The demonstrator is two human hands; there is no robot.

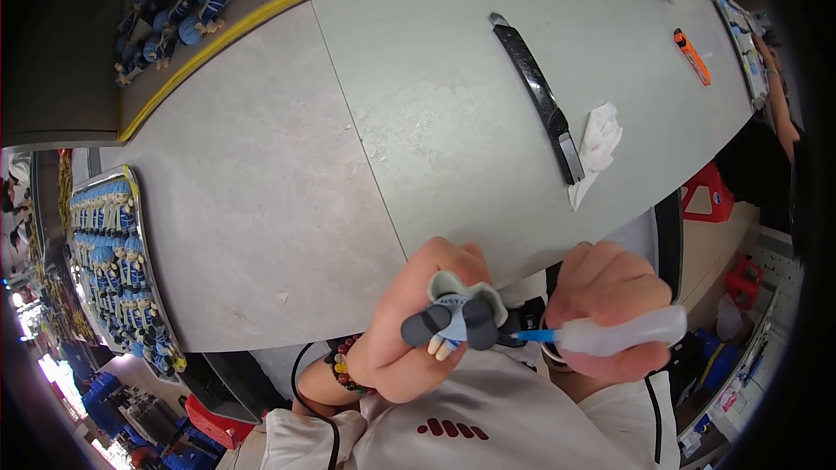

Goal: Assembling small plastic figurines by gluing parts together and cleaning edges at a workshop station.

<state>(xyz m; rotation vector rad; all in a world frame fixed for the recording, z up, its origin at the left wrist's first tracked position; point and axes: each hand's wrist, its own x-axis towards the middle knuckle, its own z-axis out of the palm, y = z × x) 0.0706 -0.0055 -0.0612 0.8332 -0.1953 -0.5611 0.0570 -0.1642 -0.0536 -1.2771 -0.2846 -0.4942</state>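
Note:
My left hand [396, 339] is closed around a small toy figure [455, 320] near the table's front edge. The figure has a light blue body, dark grey rounded pieces on both sides, a pale grey flared part and small skin-toned feet. My right hand [601, 292] grips a translucent white squeeze bottle [636, 332], held almost level. Its thin blue nozzle [538, 335] points left at the dark grey piece on the figure's right side. Whether the tip touches the figure I cannot tell.
A black strip-shaped tool [538, 83] lies on the grey table [261, 165] beside a crumpled white tissue [601, 137]. Farther right is an orange cutter [692, 58]. A tray [144, 235] of blue figures stands at left; more figures [187, 0] pile up behind the yellow edge [261, 13]. Another person's arm [779, 104] shows far right.

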